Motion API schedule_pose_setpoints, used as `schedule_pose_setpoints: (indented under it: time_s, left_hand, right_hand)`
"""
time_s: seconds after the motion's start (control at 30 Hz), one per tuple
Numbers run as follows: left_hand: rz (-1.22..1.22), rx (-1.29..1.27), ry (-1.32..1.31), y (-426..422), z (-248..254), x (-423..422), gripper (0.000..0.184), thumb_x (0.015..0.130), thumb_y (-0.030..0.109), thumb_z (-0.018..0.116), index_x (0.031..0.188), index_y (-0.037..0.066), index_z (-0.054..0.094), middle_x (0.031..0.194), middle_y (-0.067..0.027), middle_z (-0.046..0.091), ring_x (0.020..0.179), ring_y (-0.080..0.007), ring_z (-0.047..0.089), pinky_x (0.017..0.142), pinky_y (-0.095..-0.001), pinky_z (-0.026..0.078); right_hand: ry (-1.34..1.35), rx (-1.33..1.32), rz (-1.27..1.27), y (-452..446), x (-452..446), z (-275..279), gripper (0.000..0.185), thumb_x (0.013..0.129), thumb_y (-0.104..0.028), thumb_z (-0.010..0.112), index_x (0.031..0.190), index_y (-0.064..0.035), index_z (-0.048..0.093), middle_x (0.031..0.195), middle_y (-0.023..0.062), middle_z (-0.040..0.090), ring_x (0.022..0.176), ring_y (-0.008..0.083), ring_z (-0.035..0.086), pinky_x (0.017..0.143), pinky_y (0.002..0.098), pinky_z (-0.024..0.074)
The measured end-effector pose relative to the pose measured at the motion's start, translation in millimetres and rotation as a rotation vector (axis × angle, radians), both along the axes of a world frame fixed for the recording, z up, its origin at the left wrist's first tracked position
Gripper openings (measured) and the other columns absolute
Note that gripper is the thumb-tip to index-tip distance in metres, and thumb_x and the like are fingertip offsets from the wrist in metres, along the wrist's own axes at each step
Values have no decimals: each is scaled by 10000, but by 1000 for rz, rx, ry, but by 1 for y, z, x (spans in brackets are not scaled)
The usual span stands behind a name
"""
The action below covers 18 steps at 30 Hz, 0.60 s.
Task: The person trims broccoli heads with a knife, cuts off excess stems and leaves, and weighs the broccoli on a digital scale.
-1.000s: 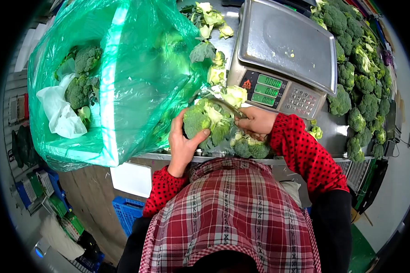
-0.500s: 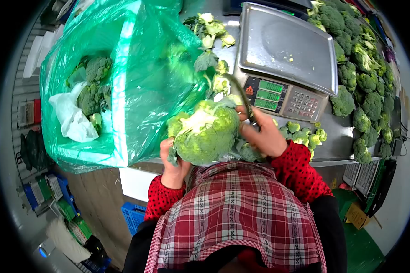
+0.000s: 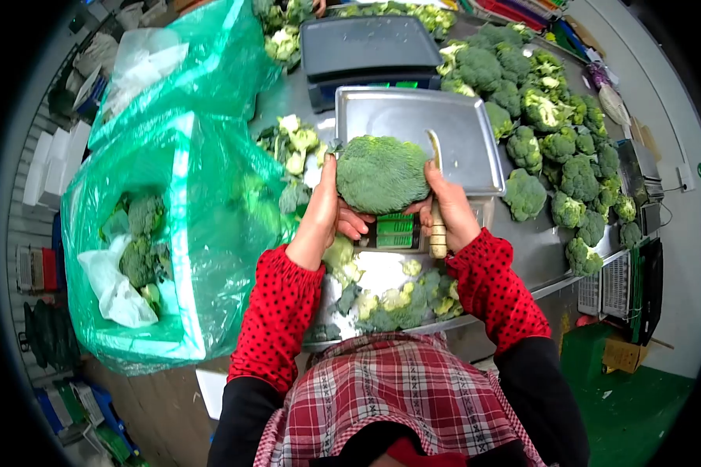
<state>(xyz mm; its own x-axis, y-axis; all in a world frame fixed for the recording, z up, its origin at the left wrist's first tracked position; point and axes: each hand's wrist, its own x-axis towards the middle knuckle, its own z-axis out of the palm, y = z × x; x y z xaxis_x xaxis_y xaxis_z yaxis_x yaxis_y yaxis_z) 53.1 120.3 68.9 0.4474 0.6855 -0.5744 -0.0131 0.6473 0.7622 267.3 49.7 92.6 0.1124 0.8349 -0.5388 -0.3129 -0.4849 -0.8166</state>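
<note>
Broccoli (image 3: 383,174) sits cupped between left hand (image 3: 323,219) and right hand (image 3: 456,212), the latter also gripping a knife (image 3: 438,233)! Best keep fingertips off its blade

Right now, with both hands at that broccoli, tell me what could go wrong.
The right hand holds a curved knife while also steadying the broccoli head; its upright blade, close beside the head, might nick the florets or a finger. If the left hand slipped, the head could drop onto the scale or the loose broccoli pieces nearer the apron.
</note>
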Motion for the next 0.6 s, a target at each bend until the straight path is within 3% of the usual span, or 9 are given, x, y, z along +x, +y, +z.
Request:
schedule_pose_setpoints:
  time_s: [0.07,0.1,0.2,0.23,0.33,0.4,0.47,0.5,0.6]
  left_hand:
    - [45,18,150,14,-3,13,1020,867,818,234,1365,-53,415,723,-250,661,451,-235,619,358,-295,509]
    - [83,20,205,23,-3,15,913,901,755,326,1083,-98,595,667,-239,653,434,-238,612,352,-314,500]
    - [-44,209,465,28,-7,12,771,920,666,445,931,-80,639,633,-192,655,425,-215,604,346,-318,473]
    - [-22,255,495,27,-4,9,617,920,548,562,938,-59,667,622,-138,660,411,-182,588,363,-301,456]
    - [92,437,574,25,-11,-13,491,910,461,629,981,-21,691,627,-92,664,439,-139,591,407,-281,459]
    - [222,556,552,11,-7,-38,397,887,382,686,1012,5,705,632,-63,658,505,-103,603,450,-262,453]
    - [302,609,596,-4,-3,-57,329,874,324,709,986,15,712,690,-49,666,577,-79,570,521,-255,451]
    - [295,654,625,-6,-7,-64,333,867,324,715,984,12,712,706,-51,670,589,-82,564,545,-257,458]
    - [269,718,611,-12,-1,-56,383,846,330,733,1038,1,698,770,-55,680,650,-102,573,605,-270,481]
  right_hand:
    - [-8,4,-64,8,0,-8,540,948,-553,550,996,-17,507,698,155,640,399,114,469,370,265,416]
    - [43,-14,-94,11,1,-13,535,953,-540,548,989,-9,505,717,158,647,412,112,471,377,268,416]
    - [98,21,-147,8,3,-28,480,980,-458,550,973,20,509,770,156,663,441,100,469,388,265,405]
    - [39,57,-83,4,6,-30,436,983,-408,562,977,26,520,773,150,664,439,95,467,386,265,404]
    - [-175,129,-68,-15,10,-22,272,938,-235,654,983,20,570,808,119,672,439,83,474,368,258,407]
    - [-368,151,-82,-27,25,-13,268,911,-212,682,1026,21,617,847,99,682,518,98,539,457,274,481]
    - [-622,281,-116,-26,41,-15,297,868,-195,721,1084,5,687,916,81,684,829,147,642,758,304,543]
    - [-718,437,-131,-21,49,-19,361,847,-212,744,1116,20,675,956,91,688,856,155,645,751,294,533]
    - [-771,438,-88,-6,48,-1,516,804,-265,786,1186,47,634,1049,153,681,990,211,639,848,340,508]
